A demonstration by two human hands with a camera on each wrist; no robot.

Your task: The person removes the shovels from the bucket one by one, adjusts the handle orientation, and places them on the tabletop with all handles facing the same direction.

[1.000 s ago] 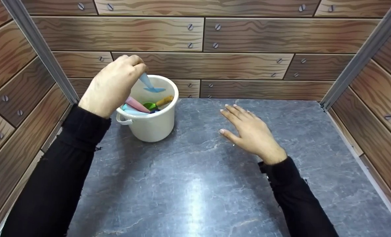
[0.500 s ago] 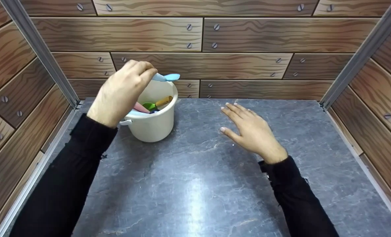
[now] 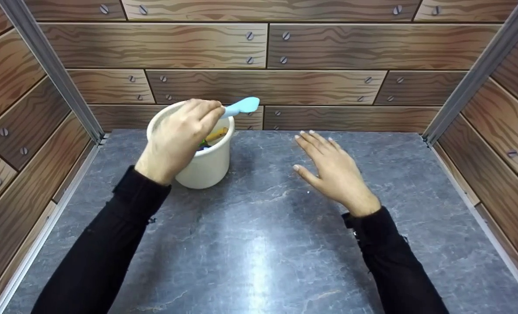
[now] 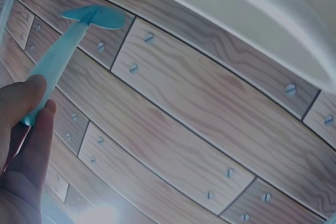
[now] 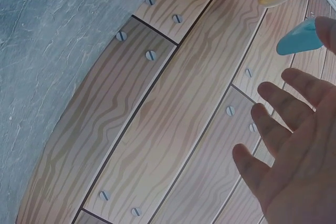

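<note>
My left hand [image 3: 181, 136] pinches the handle of a light-blue plastic tool [image 3: 246, 105] with a flared blade, held above the white bucket [image 3: 205, 172]. In the left wrist view the thumb and fingers close on the handle, and the blade [image 4: 107, 18] points up and away. The bucket holds a tool with an orange-yellow handle [image 3: 217, 134] and a green part; my left hand hides much of its inside. Over the right half of the table, my right hand [image 3: 334, 173] is spread with straight fingers and holds nothing.
A grey marbled tabletop [image 3: 259, 244] lies below both hands. Wood-patterned panels [image 3: 328, 87] stand behind and on both sides, with metal posts [image 3: 472, 74] at the back corners.
My left hand has lifted the light-blue tool out of the bucket and moved right and slightly nearer. The blade swings from pointing down to pointing right. The right hand stays nearly still.
</note>
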